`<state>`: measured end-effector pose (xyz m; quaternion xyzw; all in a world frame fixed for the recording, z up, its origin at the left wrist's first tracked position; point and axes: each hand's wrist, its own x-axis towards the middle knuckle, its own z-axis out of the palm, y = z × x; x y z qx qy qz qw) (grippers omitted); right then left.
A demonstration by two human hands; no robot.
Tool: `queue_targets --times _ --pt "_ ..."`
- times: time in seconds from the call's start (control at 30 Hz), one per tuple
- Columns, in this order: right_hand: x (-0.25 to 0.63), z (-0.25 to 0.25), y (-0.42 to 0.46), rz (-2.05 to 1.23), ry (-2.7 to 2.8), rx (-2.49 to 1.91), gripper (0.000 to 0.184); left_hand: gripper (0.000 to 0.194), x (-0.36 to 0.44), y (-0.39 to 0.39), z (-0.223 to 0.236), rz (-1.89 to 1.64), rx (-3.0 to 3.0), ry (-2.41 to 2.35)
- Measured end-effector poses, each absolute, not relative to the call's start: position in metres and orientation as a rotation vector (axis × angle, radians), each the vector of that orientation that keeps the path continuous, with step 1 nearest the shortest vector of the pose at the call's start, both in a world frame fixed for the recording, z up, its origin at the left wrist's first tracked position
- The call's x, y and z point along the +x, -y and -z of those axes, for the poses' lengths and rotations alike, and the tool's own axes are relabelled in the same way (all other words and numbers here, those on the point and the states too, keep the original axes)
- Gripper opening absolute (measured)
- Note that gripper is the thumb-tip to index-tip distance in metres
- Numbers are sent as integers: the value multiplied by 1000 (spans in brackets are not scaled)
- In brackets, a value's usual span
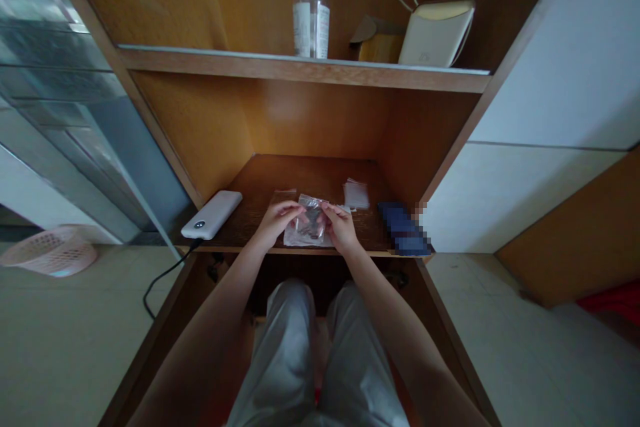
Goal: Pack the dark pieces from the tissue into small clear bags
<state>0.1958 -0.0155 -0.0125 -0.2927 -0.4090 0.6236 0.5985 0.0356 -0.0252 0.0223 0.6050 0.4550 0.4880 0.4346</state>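
Between my two hands is a small clear plastic bag (pixel 312 217) with something greyish inside that I cannot make out. My left hand (pixel 280 219) pinches its left edge, and my right hand (pixel 340 223) pinches the right edge. Beneath it, another clear plastic bag (pixel 295 239) lies on the wooden shelf near the front edge. Behind my left hand there is a further flat clear bag (pixel 284 195). Beyond my right hand rests a small stack of whitish translucent squares (pixel 357 194).
A white power bank (pixel 213 213) with a black cable (pixel 163 275) lies at left, a dark blue phone-like object (pixel 404 228) at right. The upper shelf (pixel 225 61) holds a clear bottle (pixel 311 17), a small box (pixel 383 47) and a cream device with a strap (pixel 436 33). A pink basket (pixel 50 253) stands on the floor.
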Motion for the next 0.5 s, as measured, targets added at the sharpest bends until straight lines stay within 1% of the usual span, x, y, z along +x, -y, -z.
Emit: queue_targets --times 0.13,0.23,0.37,0.5 --pt "198 12 16 -1512 958 -633 32 23 30 10 -37 -1357 1412 -1201" --pt "198 14 14 -1518 975 -641 30 23 19 -10 -41 -1463 1339 -1311" --pt "198 16 12 -1513 993 -669 25 22 4 -34 -33 -1321 1321 -1487" --pt "198 16 13 -1515 987 -663 24 19 -5 -48 -19 -1299 1347 -1553"
